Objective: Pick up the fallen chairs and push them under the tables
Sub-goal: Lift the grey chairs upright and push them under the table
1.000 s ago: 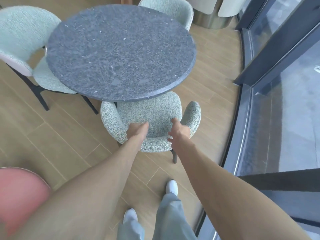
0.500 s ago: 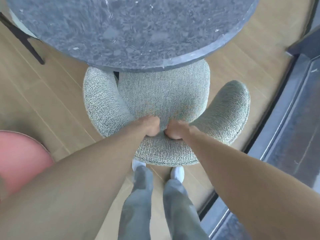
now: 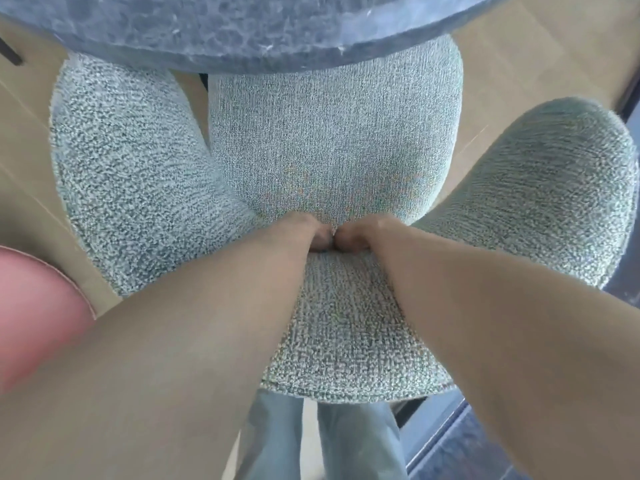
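Note:
A pale green fabric armchair (image 3: 329, 140) stands upright right below me, the front of its seat tucked under the round dark stone table (image 3: 225, 26). My left hand (image 3: 308, 233) and my right hand (image 3: 356, 233) sit side by side on the top middle of the chair's backrest, fingers curled over its edge and touching each other. Both forearms cover most of the backrest. The fingertips are hidden behind the rim.
A pink rounded seat (image 3: 31, 306) sits at the left edge. Wooden floor shows on both sides of the chair. A dark window frame (image 3: 627, 98) runs down the right side, close to the right armrest (image 3: 554, 188). My legs stand right behind the chair.
I have leaned in over the chair. My hands slid together to the middle of the backrest, and the seat has gone further under the table.

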Demonstrator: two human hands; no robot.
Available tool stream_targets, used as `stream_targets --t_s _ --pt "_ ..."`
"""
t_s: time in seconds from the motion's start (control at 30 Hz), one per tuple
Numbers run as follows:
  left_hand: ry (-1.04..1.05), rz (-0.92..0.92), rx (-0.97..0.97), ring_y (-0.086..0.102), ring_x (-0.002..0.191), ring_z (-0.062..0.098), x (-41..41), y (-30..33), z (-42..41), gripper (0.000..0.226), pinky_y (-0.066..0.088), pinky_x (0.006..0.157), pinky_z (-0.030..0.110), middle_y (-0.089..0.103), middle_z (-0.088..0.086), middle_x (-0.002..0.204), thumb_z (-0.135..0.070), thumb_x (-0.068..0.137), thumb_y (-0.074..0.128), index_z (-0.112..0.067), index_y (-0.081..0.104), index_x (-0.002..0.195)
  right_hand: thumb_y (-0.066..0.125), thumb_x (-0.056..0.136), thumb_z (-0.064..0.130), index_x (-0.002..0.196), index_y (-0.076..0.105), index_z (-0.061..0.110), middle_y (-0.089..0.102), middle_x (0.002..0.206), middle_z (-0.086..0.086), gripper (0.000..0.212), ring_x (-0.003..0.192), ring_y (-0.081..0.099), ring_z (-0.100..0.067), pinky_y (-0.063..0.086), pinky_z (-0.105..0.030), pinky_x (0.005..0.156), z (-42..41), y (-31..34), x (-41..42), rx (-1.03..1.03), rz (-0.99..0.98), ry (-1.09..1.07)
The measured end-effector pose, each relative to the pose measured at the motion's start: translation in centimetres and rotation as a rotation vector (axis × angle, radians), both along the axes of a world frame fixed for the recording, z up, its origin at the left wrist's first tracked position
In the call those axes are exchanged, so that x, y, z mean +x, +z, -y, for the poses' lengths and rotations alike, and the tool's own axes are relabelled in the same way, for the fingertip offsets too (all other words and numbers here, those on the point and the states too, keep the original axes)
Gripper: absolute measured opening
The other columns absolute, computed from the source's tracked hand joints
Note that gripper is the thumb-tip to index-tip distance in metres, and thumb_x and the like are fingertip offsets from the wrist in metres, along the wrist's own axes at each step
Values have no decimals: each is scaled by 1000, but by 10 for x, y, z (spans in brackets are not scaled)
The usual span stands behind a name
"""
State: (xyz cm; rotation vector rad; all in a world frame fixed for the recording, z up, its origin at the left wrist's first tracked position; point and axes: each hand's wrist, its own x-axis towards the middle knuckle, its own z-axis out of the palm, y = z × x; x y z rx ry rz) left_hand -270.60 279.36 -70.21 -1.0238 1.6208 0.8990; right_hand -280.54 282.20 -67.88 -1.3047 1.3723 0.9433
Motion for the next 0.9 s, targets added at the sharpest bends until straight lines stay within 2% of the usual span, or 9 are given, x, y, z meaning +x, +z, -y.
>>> stream_targets --t_s 0.1,0.23,0.33,0.53,0.73,0.9 --pt "52 74 29 47 134 27 2 -14 4 66 38 109 43 44 10 152 -57 98 35 -17 38 151 28 105 43 147 43 18 41 154 -8 51 141 40 -24 33 -43 111 6 -11 -3 26 -36 43" --pt "61 137 39 44 137 31 2 -19 4 72 37 110 44 40 15 154 -58 98 34 -12 31 154 26 105 45 147 41 17 41 153 -9 53 140 41 -23 34 -41 109 5 -12 -3 73 -41 53" --pt "51 124 25 44 137 31 3 -16 2 73 36 111 46 39 13 155 -59 96 33 -15 34 153 25 105 42 149 38 17 37 156 -9 52 144 35 -25 29 -43 113 3 -8 -2 64 -41 39" --pt "26 109 -21 45 138 31 10 -20 -11 70 37 112 50 38 11 157 -57 95 29 -15 40 151 28 105 39 144 47 17 43 153 -6 49 140 41 -23 32 -45 113 -8 -17 4 85 13 -51" --pt "1 128 5 49 134 29 17 -10 -30 69 40 110 46 43 11 155 -58 95 30 -15 44 148 25 105 39 146 43 15 40 155 -7 51 142 38 -22 30 -42 112 -29 -11 10 134 22 -118" --pt "-23 131 -4 53 129 27 21 -1 -58 66 41 106 43 48 11 150 -57 97 32 -15 46 146 28 104 36 145 45 14 43 152 -9 50 138 42 -24 32 -46 114 -54 -5 11 198 51 -144"
